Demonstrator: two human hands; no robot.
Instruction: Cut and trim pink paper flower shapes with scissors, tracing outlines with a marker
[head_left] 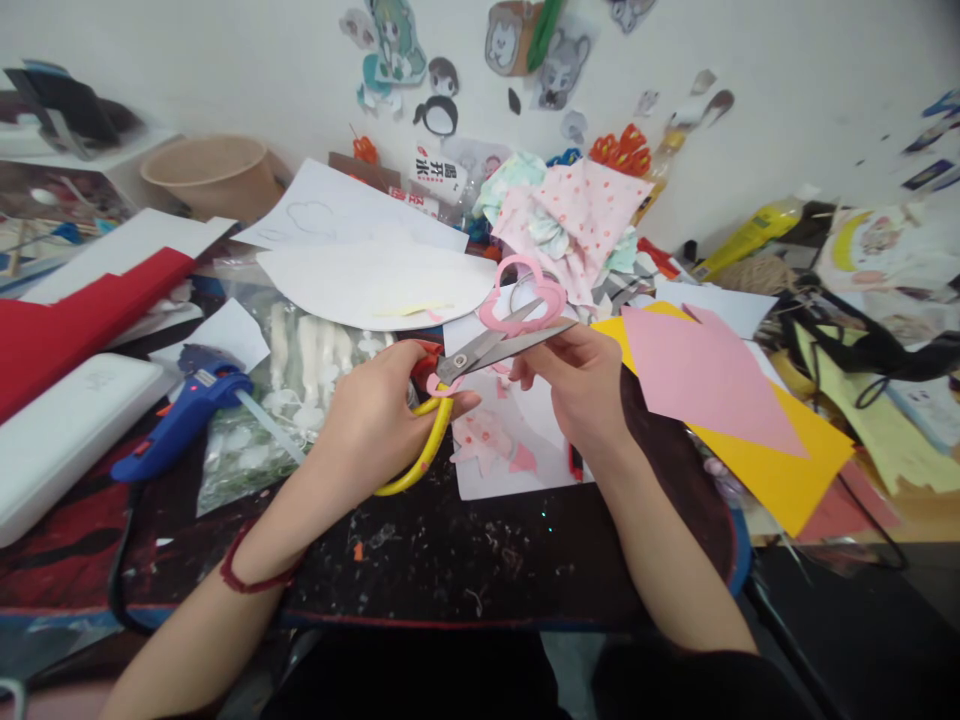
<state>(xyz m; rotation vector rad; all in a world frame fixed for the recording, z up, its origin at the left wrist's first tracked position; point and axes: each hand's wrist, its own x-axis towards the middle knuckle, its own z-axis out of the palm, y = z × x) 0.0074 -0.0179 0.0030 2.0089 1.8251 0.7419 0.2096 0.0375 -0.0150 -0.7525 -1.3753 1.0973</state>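
My left hand [371, 400] is closed round the yellow handles of a pair of scissors [469, 360], whose blades stand apart and point to the right. One blade passes through the opening of a pink flower-shaped paper cutout [553, 302], while the other lies below its lower edge. With fingers bent together, my right hand [589, 375] pinches the cutout near its lower right side. Under the hands lies a white sheet [480, 483] with pink spotted scraps [484, 440] on it. A small pink piece shows beside the scissor handle.
A blue glue gun [187, 410] lies left, near a white box-like case [79, 440] and a plastic bag [247, 450]. Pink paper [705, 370] and yellow paper [799, 480] lie right. Behind are a white oval board [352, 285], crumpled spotted tissue [585, 215] and a tan bowl [210, 180].
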